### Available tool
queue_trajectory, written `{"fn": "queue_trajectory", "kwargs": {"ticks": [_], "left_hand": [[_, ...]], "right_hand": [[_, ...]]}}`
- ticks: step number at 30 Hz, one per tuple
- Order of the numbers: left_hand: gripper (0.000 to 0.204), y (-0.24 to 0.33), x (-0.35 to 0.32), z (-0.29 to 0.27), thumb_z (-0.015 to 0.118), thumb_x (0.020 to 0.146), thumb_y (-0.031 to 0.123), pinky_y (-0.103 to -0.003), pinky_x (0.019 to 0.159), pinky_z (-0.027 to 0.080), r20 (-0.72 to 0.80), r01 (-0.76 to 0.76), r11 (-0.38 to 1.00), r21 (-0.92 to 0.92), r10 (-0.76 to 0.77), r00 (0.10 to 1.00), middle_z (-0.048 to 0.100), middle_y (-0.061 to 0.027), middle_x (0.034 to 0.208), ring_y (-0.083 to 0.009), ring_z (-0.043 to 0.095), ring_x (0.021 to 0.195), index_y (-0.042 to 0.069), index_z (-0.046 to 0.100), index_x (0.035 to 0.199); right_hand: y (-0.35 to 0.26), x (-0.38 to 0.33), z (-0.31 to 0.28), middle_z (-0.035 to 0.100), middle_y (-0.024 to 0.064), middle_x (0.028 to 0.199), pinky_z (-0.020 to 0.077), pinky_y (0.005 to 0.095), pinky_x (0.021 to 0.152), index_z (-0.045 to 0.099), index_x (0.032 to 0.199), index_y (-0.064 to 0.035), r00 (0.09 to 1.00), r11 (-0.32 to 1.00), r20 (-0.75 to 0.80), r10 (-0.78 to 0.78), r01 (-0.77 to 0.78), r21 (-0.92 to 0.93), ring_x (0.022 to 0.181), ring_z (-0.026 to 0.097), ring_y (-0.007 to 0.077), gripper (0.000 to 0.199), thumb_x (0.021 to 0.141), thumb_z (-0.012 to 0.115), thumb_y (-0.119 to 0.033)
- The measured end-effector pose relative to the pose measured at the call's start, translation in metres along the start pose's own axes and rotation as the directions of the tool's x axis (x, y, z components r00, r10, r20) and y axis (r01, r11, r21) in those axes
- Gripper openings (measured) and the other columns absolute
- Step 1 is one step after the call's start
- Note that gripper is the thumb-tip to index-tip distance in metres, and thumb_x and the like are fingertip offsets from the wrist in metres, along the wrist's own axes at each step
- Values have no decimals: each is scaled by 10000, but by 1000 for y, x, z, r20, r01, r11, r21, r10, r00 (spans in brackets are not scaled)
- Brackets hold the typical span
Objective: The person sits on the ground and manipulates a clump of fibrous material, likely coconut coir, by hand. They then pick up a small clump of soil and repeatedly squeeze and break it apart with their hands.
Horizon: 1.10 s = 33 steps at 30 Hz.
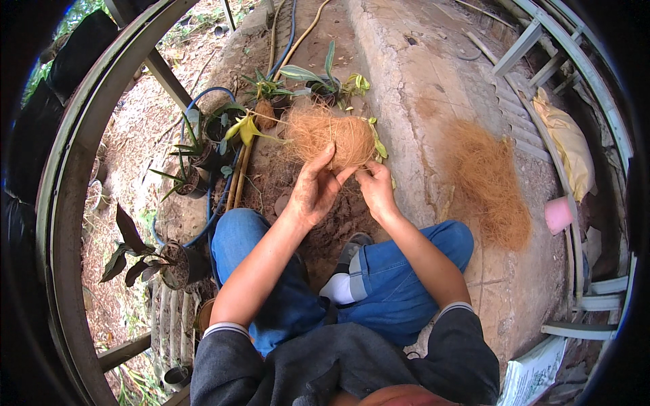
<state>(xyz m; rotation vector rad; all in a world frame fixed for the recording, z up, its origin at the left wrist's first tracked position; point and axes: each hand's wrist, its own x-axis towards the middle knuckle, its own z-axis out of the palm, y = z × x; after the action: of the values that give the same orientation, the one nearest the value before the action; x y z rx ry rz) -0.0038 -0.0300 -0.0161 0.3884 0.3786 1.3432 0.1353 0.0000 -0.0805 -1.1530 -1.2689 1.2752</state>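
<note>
Fibre bundle (pixel 342 141) in left hand (pixel 315 191)

Room lies between fibre bundle (pixel 336 139) and loose fibre heap (pixel 489 186); potted plants (pixel 323 86), partly hidden, probably block beyond.

Your left hand (pixel 315 186) holds a bundle of brown fibre (pixel 338 139), thumb against its near side. Your right hand (pixel 377 191) has its fingers pinched together at the near edge. Loose fibre (pixel 491 186) lies right, a pink pot (pixel 558 214) beyond; potted plants (pixel 193 184) left.
</note>
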Motion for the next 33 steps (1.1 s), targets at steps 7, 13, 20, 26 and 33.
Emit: {"fn": "queue_trajectory", "kwargs": {"ticks": [7, 13, 20, 26, 33], "left_hand": [[405, -1, 6, -14, 624, 839, 180, -314, 914, 450, -120, -62, 992, 110, 76, 990, 533, -58, 1144, -171, 524, 1051, 28, 476, 1185], [410, -9, 7, -27, 638, 833, 197, -285, 857, 462, -213, -29, 998, 59, 41, 976, 550, -48, 1109, -155, 535, 998, 44, 484, 1181], [451, -13, 1, -13, 644, 813, 303, -337, 886, 428, -80, 93, 992, 84, -86, 993, 544, -62, 1119, -179, 520, 1014, 75, 487, 1169], [453, -19, -4, -12, 656, 802, 141, -321, 898, 446, -31, 37, 973, 226, -31, 999, 554, -67, 1116, -176, 545, 1028, 28, 450, 1190], [547, -15, -11, 4, 671, 773, 50, -337, 930, 445, 149, 35, 989, 142, -56, 987, 534, -96, 1166, -197, 540, 1062, 13, 396, 1244]], "right_hand": [[-16, -10, 3, 654, 62, 834, 437, 251, 720, 628, 941, 68, 994, 991, 24, -105, 107, -83, 773, 557, 92, 203, 854, 568, -106], [-49, -28, 1, 658, 108, 813, 474, 283, 639, 659, 908, 11, 887, 749, 313, -340, 456, -480, 734, 638, 195, 142, 814, 608, -82], [-117, -40, -7, 645, 72, 807, 509, 348, 627, 679, 868, -70, 716, 405, 624, -314, 695, -594, 710, 625, 257, 132, 769, 618, -133], [-170, -10, -29, 632, 72, 792, 496, 329, 631, 673, 841, -83, 670, 289, 670, -319, 742, -605, 710, 621, 215, 111, 777, 618, -155], [-158, 47, -58, 641, 95, 852, 455, 286, 724, 662, 958, -17, 774, 743, 549, -316, 562, -365, 782, 595, 182, 222, 810, 629, -179]]}}
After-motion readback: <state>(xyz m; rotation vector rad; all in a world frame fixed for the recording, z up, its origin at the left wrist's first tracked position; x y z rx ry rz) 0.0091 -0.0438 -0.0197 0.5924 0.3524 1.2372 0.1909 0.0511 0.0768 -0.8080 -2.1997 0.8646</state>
